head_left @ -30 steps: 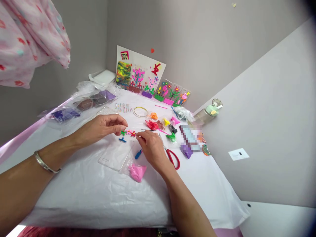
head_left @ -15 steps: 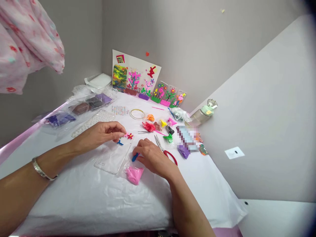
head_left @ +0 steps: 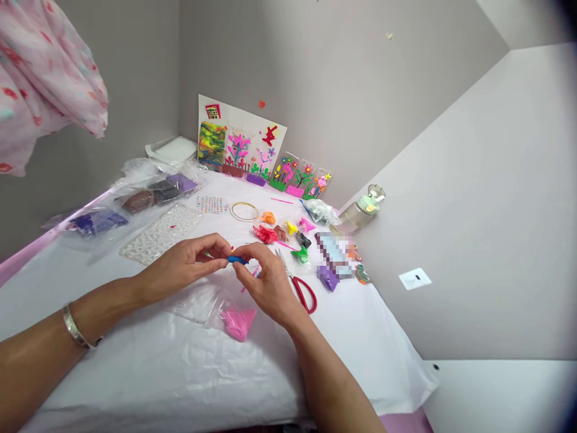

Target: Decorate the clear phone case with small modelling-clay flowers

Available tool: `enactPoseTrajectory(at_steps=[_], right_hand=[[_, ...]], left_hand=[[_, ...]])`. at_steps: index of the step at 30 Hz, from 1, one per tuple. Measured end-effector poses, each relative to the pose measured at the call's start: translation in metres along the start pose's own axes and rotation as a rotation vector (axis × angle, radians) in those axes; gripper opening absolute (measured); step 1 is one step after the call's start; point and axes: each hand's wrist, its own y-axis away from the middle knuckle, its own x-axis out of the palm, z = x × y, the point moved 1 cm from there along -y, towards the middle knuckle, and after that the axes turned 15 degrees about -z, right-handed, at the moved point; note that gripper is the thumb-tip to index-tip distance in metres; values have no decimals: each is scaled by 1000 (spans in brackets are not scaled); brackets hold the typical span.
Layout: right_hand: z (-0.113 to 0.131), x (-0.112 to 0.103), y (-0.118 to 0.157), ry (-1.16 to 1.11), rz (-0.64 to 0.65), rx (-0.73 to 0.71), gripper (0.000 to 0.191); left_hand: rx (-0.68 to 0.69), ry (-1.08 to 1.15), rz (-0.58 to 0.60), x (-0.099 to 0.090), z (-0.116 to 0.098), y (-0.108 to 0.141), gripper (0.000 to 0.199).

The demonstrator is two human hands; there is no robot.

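Between the fingertips of both hands is a small blue piece of clay [head_left: 237, 260]. My left hand [head_left: 192, 261] pinches its left end, and my right hand [head_left: 264, 273] grips its right end. Beneath them lies a clear phone case [head_left: 193, 305], largely covered by the hands. A bag of pink clay [head_left: 240, 323] sits just in front of my right hand. Red-handled scissors [head_left: 305, 294] lie right of that hand, their blades partly hidden behind it.
Small bags of red [head_left: 265, 233], green [head_left: 300, 255] and purple clay [head_left: 328, 278] lie beyond and to the right. A textured white case [head_left: 157, 231] is at the left. Decorated cases [head_left: 285, 171] lean on the back wall, near a bottle [head_left: 360, 211].
My right hand has moved up and left with the blue clay, and my left hand has come to meet it. Both hands now hold the clay. The view has shifted slightly.
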Motion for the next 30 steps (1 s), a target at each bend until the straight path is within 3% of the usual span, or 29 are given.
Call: enactPoseTrajectory(at_steps=[8,14,16,18,22,24,26,30], right_hand=[[-2,11,4,39,-54,-78,10],[-6,22,8,118,-28,-173,6],[-4,20,7,36,-8,-115,5],[-1,14,4,-194,98,36,5],[5,3,1,-796,556,374,21],[4,2,1,-937,647,440,23],[2,4,1,-956,610,450,26],[-6,9,-1,-879,372,476,25]], left_hand=[[38,-13,-43,1,1,1,31],[65,-48,-38,6,0,4,16],[56,-54,-17,7,-2,5,13],[41,-64,-23,5,-4,5,14],[-8,-58,-179,-8,-5,-4,23],[-64,-22,-199,-15,-4,-9,31],[-113,-8,-166,-19,-1,-11,40],[-139,5,-92,-15,3,-9,46]])
